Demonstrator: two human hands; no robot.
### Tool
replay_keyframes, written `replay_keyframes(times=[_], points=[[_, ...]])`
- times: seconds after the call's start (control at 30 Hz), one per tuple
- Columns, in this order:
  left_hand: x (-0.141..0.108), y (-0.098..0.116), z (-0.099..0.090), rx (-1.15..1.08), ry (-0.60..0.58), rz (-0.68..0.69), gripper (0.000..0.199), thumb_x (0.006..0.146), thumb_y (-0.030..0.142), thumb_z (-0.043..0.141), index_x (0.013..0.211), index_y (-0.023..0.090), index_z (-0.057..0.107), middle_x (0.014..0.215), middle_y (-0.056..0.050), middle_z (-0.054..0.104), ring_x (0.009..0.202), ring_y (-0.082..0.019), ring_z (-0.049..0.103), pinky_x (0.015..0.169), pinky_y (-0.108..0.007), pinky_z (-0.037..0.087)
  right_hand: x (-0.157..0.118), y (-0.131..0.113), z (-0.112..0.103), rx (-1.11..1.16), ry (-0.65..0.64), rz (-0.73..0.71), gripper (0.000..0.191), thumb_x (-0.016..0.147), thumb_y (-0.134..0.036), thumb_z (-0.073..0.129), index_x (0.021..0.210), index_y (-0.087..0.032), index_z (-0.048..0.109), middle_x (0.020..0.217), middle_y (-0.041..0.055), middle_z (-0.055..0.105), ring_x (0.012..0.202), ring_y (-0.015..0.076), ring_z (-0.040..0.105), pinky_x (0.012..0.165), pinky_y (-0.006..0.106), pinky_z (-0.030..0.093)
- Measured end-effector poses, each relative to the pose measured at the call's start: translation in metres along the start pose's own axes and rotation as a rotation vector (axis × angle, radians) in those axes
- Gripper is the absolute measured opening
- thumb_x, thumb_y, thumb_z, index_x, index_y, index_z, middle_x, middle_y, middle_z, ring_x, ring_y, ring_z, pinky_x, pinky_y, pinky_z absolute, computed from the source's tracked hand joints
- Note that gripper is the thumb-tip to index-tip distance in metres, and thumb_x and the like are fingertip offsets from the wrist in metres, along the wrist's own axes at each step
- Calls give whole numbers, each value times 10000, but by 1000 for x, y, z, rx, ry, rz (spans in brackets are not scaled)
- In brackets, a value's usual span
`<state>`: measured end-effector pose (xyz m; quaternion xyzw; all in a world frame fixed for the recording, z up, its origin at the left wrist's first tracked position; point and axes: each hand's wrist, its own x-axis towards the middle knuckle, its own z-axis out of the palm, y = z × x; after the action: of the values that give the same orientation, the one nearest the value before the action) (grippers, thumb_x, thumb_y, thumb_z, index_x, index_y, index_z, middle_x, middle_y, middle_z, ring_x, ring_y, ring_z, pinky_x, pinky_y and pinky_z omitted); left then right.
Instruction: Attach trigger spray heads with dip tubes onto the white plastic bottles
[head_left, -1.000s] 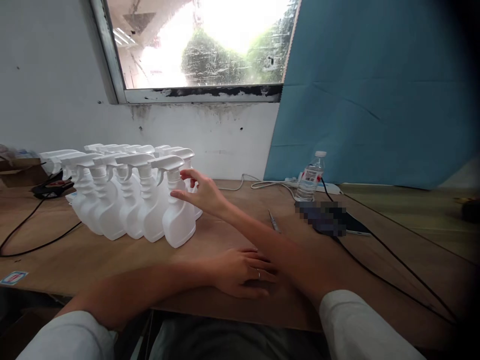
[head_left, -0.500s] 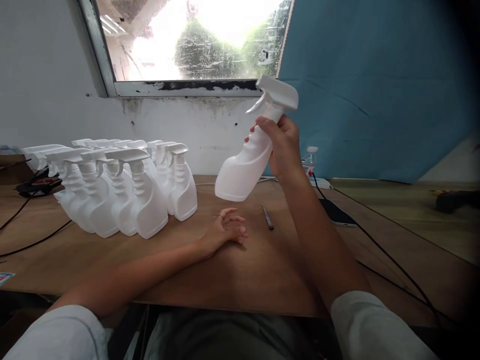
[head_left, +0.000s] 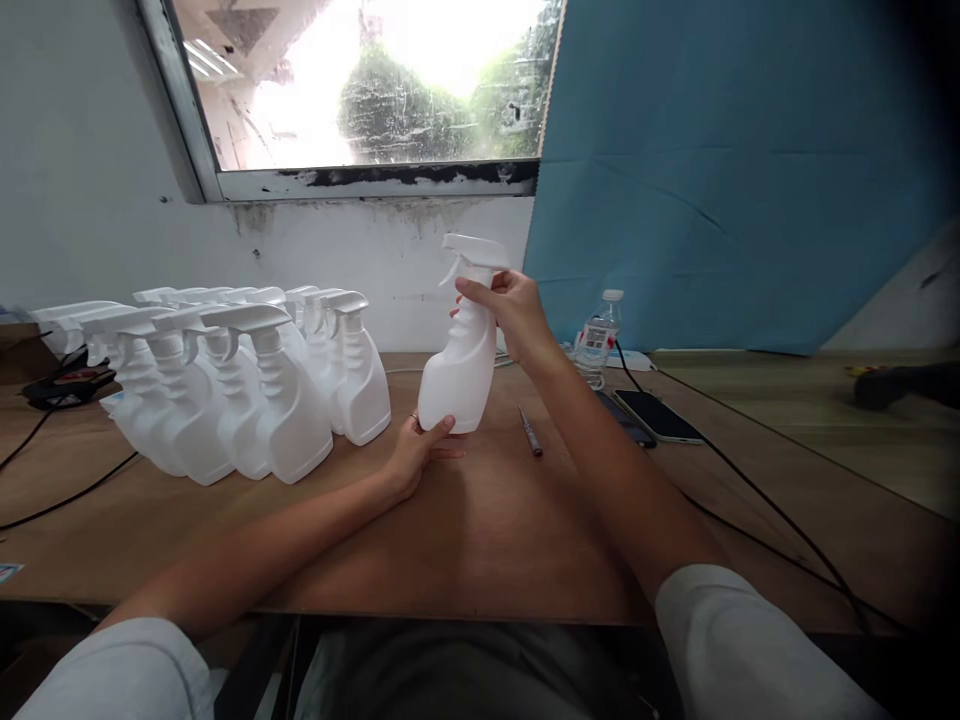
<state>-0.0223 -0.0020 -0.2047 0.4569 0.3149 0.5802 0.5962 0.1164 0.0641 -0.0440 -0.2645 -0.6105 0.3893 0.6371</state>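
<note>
A white spray bottle [head_left: 457,375] is held up over the table, nearly upright with a slight tilt. My right hand [head_left: 514,310] grips its neck just below the trigger head, thumb in front. Low down, my left hand [head_left: 420,455] supports the bottle's base, the thumb on its front and the other fingers underneath. To the left, several similar white spray bottles [head_left: 300,420] stand close together in a group. A slim pen-like tool [head_left: 529,432] lies on the table to the right of the held bottle.
Behind my right forearm stands a clear water bottle [head_left: 598,340]. Beside it lie a phone [head_left: 658,415] and a second dark device, partly hidden. Black cables cross the brown table [head_left: 480,560] at both sides. A wall with a window rises behind, next to a blue sheet [head_left: 735,180].
My right hand has lowered the spray bottle to the left and turned it more upright. My left hand has moved left and taken hold of its base.
</note>
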Motion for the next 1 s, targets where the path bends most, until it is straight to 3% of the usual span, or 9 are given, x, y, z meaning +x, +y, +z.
replay_keyframes(times=[0.2,0.37,0.43,0.53,0.6,0.67,0.83,1.0], points=[[4,-2,-5,24,-112,-43,438,724,367,780,989,145,511,870,-43,618,623,-104,598,487,-207,447,-1,-7,-4,54,-64,-38,414,555,-341,855,705,-171,510,684,31,639,621,197,676,531,295,541],[6,-2,-8,-12,-162,-77,430,700,385,787,931,148,511,764,1,593,497,-57,516,452,-192,361,-3,-12,-4,76,-111,-23,411,532,-332,849,687,-176,502,679,19,634,616,187,668,550,292,541],[3,0,-8,-12,-250,-105,427,714,454,754,888,137,527,660,12,581,432,-57,478,443,-202,350,-3,-14,-8,110,-188,29,348,592,-363,801,716,-168,540,711,33,645,655,193,671,578,301,544],[-3,-1,-7,-8,-473,-200,510,770,611,616,861,112,559,477,3,532,382,-105,477,413,-217,325,0,-15,-16,187,-347,132,269,695,-402,687,773,-158,606,752,51,650,707,194,665,638,324,552],[-7,-2,-6,-27,-554,-252,556,793,641,555,884,93,572,462,-26,543,400,-130,504,408,-219,320,0,-16,-20,248,-425,182,256,709,-403,658,792,-163,626,796,50,647,714,174,643,668,331,554],[-8,-4,-5,-56,-535,-263,507,805,592,572,918,97,560,499,-36,565,434,-139,531,421,-215,335,1,-15,-21,261,-457,212,267,703,-407,680,832,-177,639,833,42,637,700,154,613,663,329,554],[-4,-3,-4,-146,-386,-226,376,791,460,642,963,151,515,593,-2,570,452,-122,515,449,-220,365,2,-12,-21,134,-303,213,409,597,-355,837,919,-209,632,771,10,587,628,136,555,580,315,538],[-2,5,-3,-272,-354,-339,521,826,644,483,874,134,574,579,-32,556,445,-132,480,452,-246,337,5,-15,-25,270,-269,198,338,579,-306,852,776,-201,598,751,-11,558,727,134,582,767,336,561]])
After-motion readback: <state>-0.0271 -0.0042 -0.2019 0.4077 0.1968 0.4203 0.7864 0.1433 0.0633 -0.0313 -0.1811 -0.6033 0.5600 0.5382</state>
